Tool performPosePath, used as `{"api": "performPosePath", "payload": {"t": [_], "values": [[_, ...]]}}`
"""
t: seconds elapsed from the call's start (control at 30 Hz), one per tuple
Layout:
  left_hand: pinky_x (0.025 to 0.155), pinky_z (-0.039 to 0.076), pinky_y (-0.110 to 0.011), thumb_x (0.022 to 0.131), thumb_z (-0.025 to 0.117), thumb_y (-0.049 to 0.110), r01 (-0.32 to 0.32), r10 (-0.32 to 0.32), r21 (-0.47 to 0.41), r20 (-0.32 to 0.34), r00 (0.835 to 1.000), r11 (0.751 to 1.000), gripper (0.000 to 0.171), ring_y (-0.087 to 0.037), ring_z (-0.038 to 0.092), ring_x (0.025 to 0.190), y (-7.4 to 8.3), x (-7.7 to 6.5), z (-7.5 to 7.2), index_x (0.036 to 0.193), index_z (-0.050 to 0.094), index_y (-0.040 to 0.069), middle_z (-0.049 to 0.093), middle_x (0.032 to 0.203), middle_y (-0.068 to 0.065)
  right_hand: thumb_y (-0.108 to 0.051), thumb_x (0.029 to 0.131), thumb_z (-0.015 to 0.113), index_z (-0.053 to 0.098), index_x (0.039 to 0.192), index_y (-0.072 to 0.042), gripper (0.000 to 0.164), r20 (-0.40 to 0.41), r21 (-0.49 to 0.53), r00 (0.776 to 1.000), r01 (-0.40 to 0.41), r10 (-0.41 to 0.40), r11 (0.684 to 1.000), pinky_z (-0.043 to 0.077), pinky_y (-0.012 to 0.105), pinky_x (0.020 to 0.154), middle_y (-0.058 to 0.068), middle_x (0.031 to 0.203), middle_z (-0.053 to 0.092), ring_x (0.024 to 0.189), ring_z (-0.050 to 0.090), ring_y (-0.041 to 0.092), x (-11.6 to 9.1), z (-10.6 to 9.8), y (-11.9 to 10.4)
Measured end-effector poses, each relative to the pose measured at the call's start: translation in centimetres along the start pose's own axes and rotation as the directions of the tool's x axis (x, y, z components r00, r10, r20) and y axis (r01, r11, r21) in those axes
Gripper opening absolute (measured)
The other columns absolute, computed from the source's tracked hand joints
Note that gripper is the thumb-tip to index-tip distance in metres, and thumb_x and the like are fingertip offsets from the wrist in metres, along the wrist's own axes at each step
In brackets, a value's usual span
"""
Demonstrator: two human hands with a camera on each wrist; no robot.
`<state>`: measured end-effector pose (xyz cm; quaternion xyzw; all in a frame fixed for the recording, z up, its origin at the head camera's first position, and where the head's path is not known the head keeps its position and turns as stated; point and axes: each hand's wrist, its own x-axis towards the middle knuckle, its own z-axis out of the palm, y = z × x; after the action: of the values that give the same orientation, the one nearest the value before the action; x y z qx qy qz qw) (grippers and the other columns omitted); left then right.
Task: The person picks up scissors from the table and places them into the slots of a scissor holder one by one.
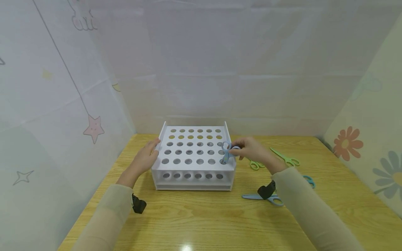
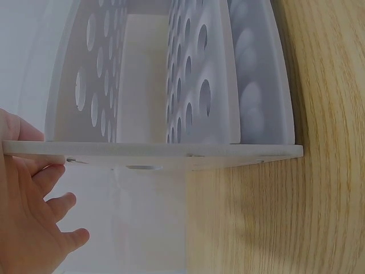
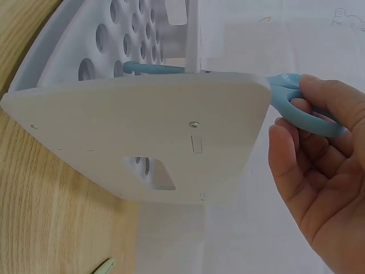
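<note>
A white tiered rack (image 1: 194, 170) with rows of round holes stands on the table. My left hand (image 1: 146, 157) grips the top edge of its left side panel (image 2: 154, 149), with fingers on both faces of the panel. At the rack's right side, my right hand (image 1: 251, 150) pinches a handle loop of light blue scissors (image 1: 225, 157). The scissors (image 3: 305, 121) point blades down through a hole in the front right corner of the top plate. In the right wrist view their tip reaches the lower holed plate, and the side panel hides part of the blades.
Right of the rack lie green scissors (image 1: 284, 157), more green scissors (image 1: 255, 165) partly behind my right hand, teal scissors (image 1: 310, 180) partly behind my sleeve, and another light blue pair (image 1: 255, 197) nearer the front. A white curtain hangs behind the wooden table (image 1: 188, 216).
</note>
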<state>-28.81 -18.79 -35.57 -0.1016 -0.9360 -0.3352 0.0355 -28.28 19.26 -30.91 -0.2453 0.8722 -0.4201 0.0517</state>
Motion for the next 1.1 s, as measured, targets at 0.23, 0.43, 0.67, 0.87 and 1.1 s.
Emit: {"api": "performPosePath", "payload": {"t": [0.23, 0.43, 0.67, 0.87, 1.1], "values": [[0.105, 0.014, -0.055, 0.094, 0.032, 0.020, -0.001, 0.001, 0.001, 0.000, 1.000, 1.000, 0.053, -0.037, 0.015, 0.135, 0.1, 0.0, 0.0, 0.145, 0.028, 0.009, 0.019, 0.151, -0.011, -0.016, 0.086, 0.065, 0.066, 0.093, 0.001, 0.019, 0.015, -0.044, 1.000, 0.011, -0.010, 0.999, 0.051, 0.032, 0.056, 0.008, 0.082, 0.063, 0.067, 0.056, 0.020, 0.3, 0.4, 0.2], [0.105, 0.014, -0.055, 0.094, 0.032, 0.020, 0.007, -0.007, -0.004, 0.001, 1.000, 1.000, 0.053, -0.036, 0.014, 0.135, 0.2, -0.1, -0.1, 0.146, 0.027, 0.009, 0.018, 0.151, -0.011, -0.018, 0.085, 0.066, 0.067, 0.092, -0.002, 0.017, 0.018, -0.078, 1.000, 0.016, -0.015, 0.997, 0.050, 0.035, 0.056, 0.004, 0.080, 0.062, 0.067, 0.054, 0.022, 0.4, 0.6, 0.0], [0.104, 0.016, -0.055, 0.093, 0.033, 0.019, -0.008, 0.008, 0.003, -0.006, 1.000, 1.000, 0.053, -0.038, 0.017, 0.134, 0.0, -0.1, 0.0, 0.145, 0.028, 0.007, 0.020, 0.150, -0.013, -0.019, 0.083, 0.068, 0.070, 0.091, -0.003, 0.018, 0.001, -0.145, 0.999, 0.042, -0.043, 0.988, 0.042, 0.028, 0.056, 0.001, 0.077, 0.060, 0.066, 0.048, 0.018, 0.6, 1.1, 0.3], [0.104, 0.016, -0.055, 0.093, 0.033, 0.019, -0.013, 0.013, 0.003, -0.009, 1.000, 1.000, 0.053, -0.038, 0.018, 0.134, 0.1, -0.1, 0.0, 0.144, 0.029, 0.007, 0.021, 0.150, -0.013, -0.018, 0.082, 0.069, 0.070, 0.091, -0.003, 0.018, -0.014, -0.155, 0.997, 0.078, -0.081, 0.985, 0.037, 0.024, 0.053, 0.000, 0.075, 0.059, 0.064, 0.044, 0.016, 0.7, 1.5, 0.7], [0.105, 0.015, -0.054, 0.093, 0.032, 0.019, -0.003, 0.003, 0.003, -0.005, 1.000, 1.000, 0.053, -0.037, 0.016, 0.135, 0.1, -0.1, 0.0, 0.145, 0.028, 0.008, 0.019, 0.150, -0.012, -0.017, 0.082, 0.069, 0.070, 0.091, -0.002, 0.018, -0.022, -0.159, 0.995, 0.088, -0.092, 0.983, 0.034, 0.024, 0.052, 0.000, 0.073, 0.056, 0.062, 0.042, 0.015, 0.6, 2.0, 0.7]]}}
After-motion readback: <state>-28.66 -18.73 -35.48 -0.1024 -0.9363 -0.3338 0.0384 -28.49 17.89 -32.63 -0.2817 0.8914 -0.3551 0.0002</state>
